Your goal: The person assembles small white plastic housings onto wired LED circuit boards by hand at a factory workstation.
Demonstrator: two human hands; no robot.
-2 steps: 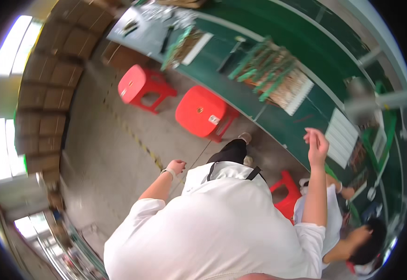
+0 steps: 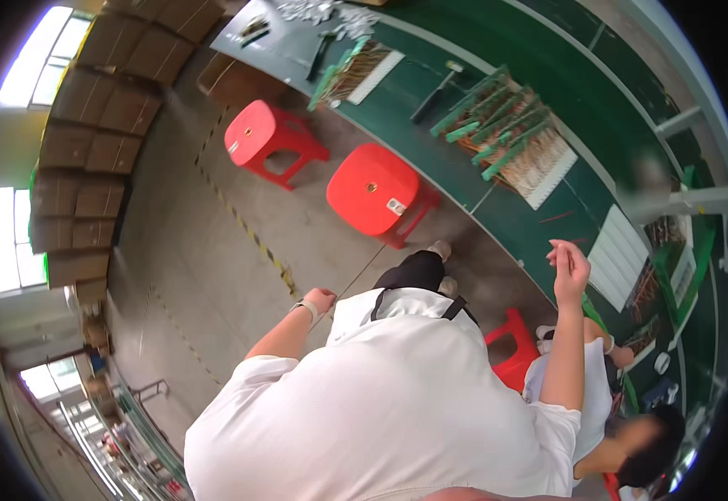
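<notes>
My left hand [image 2: 318, 301] hangs at my side over the concrete floor with a light wristband on the wrist. Its fingers are curled into a loose fist and nothing shows in it. My right hand [image 2: 569, 265] is raised at the near edge of the long green workbench [image 2: 514, 225]. Its fingers are loosely spread and empty. Nearest to it on the bench is a white ribbed tray [image 2: 619, 255]. Farther along lie bundles of green-ended brown parts [image 2: 506, 134]. My white shirt fills the lower middle of the view.
Two red plastic stools [image 2: 372, 188] [image 2: 268, 134] stand on the floor beside the bench. A third red stool [image 2: 514, 351] is below my right arm. Another person [image 2: 623, 434] sits at the lower right. Stacked cardboard boxes [image 2: 88, 125] line the left wall. Yellow-black tape [image 2: 247, 230] crosses the floor.
</notes>
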